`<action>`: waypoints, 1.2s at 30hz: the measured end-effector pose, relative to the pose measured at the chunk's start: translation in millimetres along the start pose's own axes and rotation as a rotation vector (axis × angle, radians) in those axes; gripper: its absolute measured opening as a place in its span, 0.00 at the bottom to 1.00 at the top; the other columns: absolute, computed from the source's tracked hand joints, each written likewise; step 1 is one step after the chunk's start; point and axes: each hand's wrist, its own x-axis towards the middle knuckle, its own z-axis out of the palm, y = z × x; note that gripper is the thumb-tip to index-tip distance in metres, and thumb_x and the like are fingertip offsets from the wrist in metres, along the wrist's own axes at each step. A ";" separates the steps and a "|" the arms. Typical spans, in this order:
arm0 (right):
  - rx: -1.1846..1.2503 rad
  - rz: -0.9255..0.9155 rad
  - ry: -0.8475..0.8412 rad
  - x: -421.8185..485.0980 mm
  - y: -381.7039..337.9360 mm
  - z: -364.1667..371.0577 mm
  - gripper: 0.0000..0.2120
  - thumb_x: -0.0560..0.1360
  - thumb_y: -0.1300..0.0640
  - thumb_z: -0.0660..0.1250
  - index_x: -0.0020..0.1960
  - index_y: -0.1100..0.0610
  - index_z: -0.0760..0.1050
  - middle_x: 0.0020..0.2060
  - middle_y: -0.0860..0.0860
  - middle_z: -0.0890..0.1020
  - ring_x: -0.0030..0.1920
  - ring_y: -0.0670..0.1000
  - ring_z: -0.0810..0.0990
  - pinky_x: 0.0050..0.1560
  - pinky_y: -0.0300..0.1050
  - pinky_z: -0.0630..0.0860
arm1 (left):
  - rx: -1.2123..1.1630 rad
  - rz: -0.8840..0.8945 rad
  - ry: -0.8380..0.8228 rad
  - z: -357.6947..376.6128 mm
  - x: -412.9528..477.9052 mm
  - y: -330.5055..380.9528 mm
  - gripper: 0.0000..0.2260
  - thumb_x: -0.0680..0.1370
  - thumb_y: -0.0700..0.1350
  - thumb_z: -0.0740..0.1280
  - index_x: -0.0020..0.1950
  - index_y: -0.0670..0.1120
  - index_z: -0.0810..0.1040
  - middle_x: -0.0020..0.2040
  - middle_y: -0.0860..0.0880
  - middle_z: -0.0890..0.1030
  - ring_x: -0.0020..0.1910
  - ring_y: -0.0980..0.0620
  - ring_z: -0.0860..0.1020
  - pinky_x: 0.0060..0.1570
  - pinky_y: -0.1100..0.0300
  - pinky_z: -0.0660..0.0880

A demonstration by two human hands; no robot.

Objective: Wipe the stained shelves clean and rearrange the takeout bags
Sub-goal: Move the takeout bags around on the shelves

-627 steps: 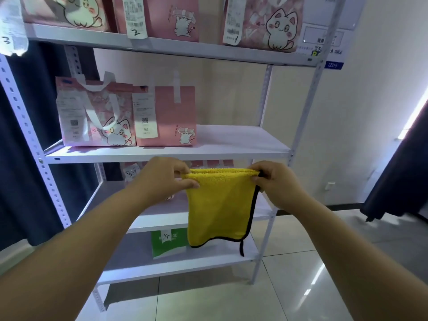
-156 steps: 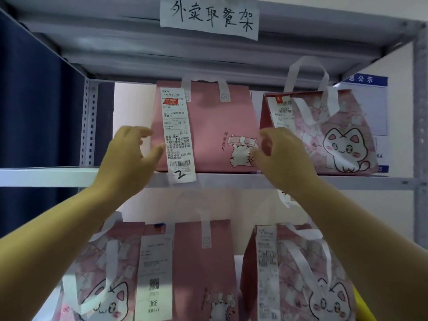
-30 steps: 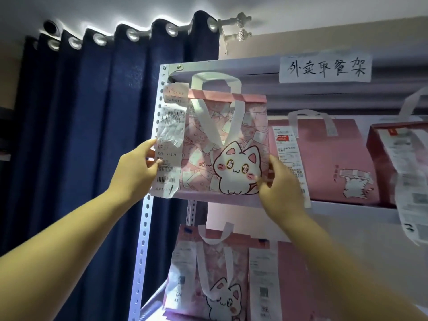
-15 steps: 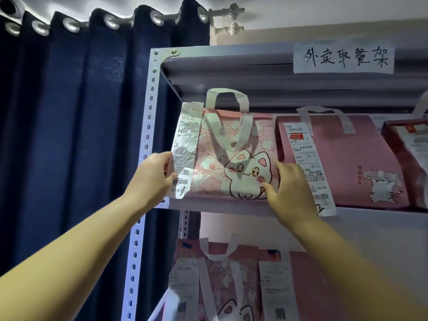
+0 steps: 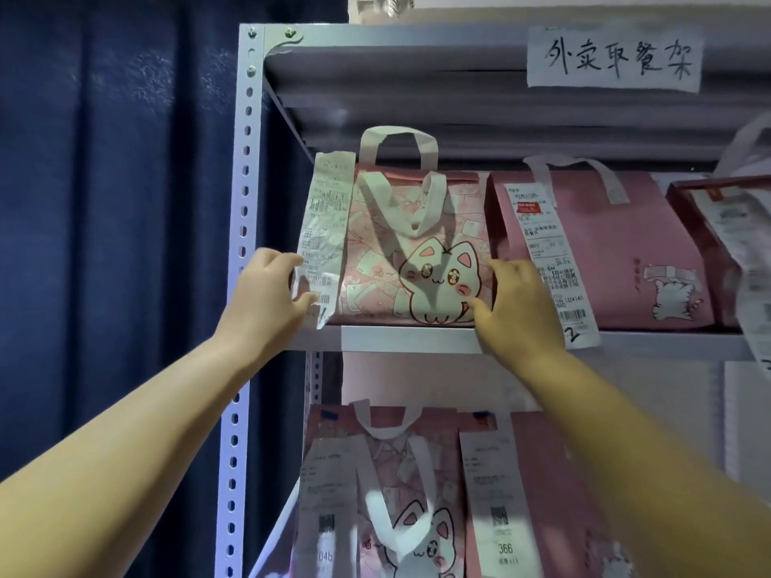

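Takeout bag with the cat print [image 5: 413,260] stands upright at the left end of the shelf [image 5: 409,340] that crosses mid-frame, its base on the board and its right side touching the plain pink bag [image 5: 617,252]. Both hands grip it low. The left hand [image 5: 267,298] curls round the left edge with its thumb over the dangling receipt [image 5: 325,227], and the right hand [image 5: 517,310] pinches the right edge where the two bags meet. Held this way, from both sides, it can likely be squared up (cat facing out) without tipping.

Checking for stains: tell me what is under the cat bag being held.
The cat bag sits on the grey shelf; only its front edge shows. The surface beneath is covered.
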 end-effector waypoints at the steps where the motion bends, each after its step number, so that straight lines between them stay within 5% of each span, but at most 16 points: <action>1: 0.003 -0.015 0.030 -3.0 0.0 -2.7 0.22 0.74 0.56 0.68 0.66 0.58 0.69 0.59 0.55 0.72 0.59 0.56 0.72 0.54 0.45 0.68 | -0.002 0.023 0.029 -2.4 -2.4 0.9 0.20 0.73 0.43 0.70 0.64 0.44 0.73 0.60 0.46 0.72 0.58 0.47 0.72 0.56 0.57 0.70; 5: 0.052 -0.104 0.174 -20.3 -1.2 -15.8 0.18 0.73 0.55 0.69 0.61 0.58 0.74 0.55 0.53 0.77 0.54 0.52 0.74 0.50 0.39 0.66 | -0.067 0.108 0.090 -13.1 -17.4 10.5 0.17 0.73 0.45 0.71 0.61 0.46 0.75 0.57 0.49 0.72 0.58 0.48 0.71 0.57 0.51 0.73; 11: 0.203 -0.170 0.155 -58.0 -1.8 -33.4 0.09 0.73 0.56 0.70 0.52 0.57 0.77 0.45 0.46 0.78 0.45 0.47 0.77 0.43 0.40 0.74 | -0.197 0.172 0.035 -15.4 -62.7 39.3 0.15 0.72 0.48 0.71 0.57 0.48 0.76 0.54 0.52 0.76 0.49 0.57 0.75 0.47 0.65 0.73; 24: 0.291 -0.094 -0.311 -150.7 62.8 -39.8 0.06 0.74 0.51 0.67 0.47 0.53 0.78 0.40 0.42 0.80 0.41 0.40 0.78 0.43 0.40 0.78 | -0.298 -0.047 -0.258 40.2 -179.7 65.2 0.11 0.70 0.51 0.72 0.51 0.53 0.78 0.46 0.59 0.79 0.44 0.64 0.77 0.43 0.71 0.73; 36: 0.229 0.207 -0.635 -219.3 134.6 -31.2 0.06 0.74 0.48 0.67 0.46 0.49 0.77 0.40 0.41 0.80 0.41 0.39 0.77 0.41 0.40 0.74 | -0.241 -0.421 -0.387 75.2 -269.1 70.9 0.07 0.71 0.48 0.73 0.47 0.53 0.79 0.41 0.57 0.81 0.41 0.64 0.78 0.39 0.72 0.72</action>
